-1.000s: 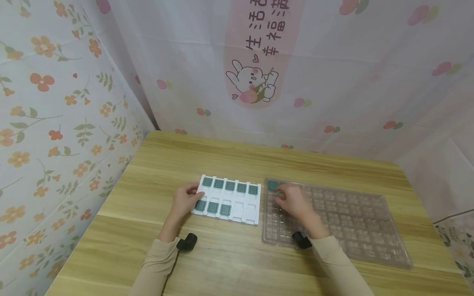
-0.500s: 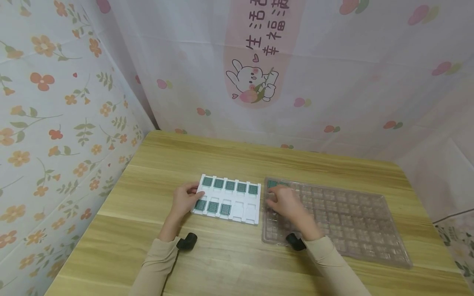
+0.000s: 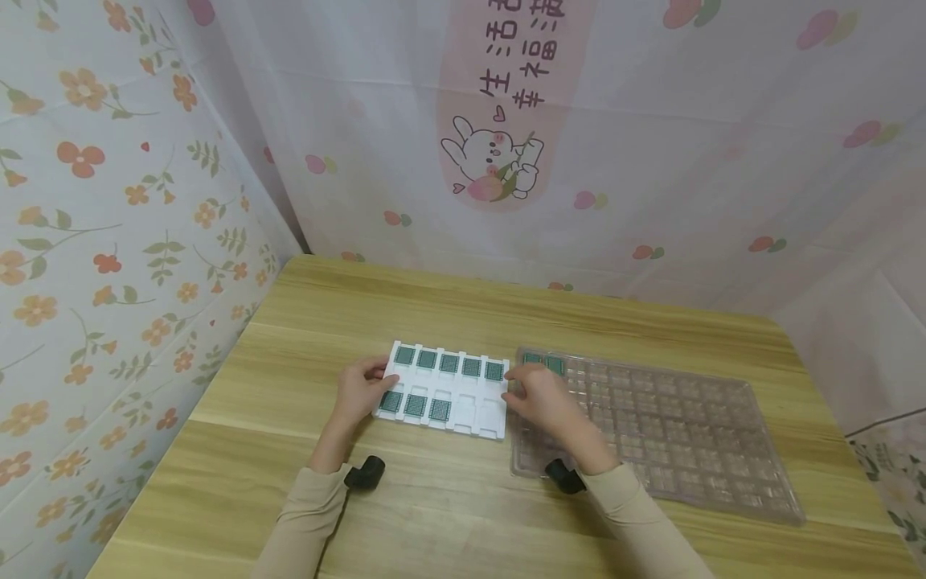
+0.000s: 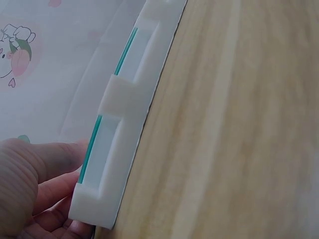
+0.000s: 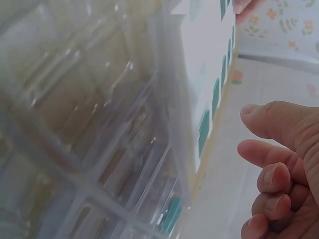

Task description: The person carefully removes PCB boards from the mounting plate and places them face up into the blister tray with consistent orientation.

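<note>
My left hand (image 3: 358, 392) grips the left edge of a white plastic tray (image 3: 475, 388), thumb on top. Green square chips lie in its pockets: a full far row (image 3: 449, 364) and three near chips (image 3: 415, 405); the two near pockets at right hold none. In the left wrist view, green chip edges (image 4: 90, 149) show along the tray's side by the thumb. My right hand (image 3: 542, 398) hovers at the tray's right edge, over the clear tray's left side. The right wrist view shows its thumb and index finger (image 5: 256, 152) apart with nothing between them, the other fingers loosely curled.
A large clear compartment tray (image 3: 673, 426) lies right of the white tray. Two green chips (image 3: 555, 366) sit in its far left pockets, one partly behind the right hand. Patterned curtains (image 3: 347, 121) hang behind the wooden table (image 3: 434, 515) and at its left.
My right hand has moved left from the clear tray's far left pockets to the white tray's right edge, uncovering a green chip. The left hand has stayed on the white tray.
</note>
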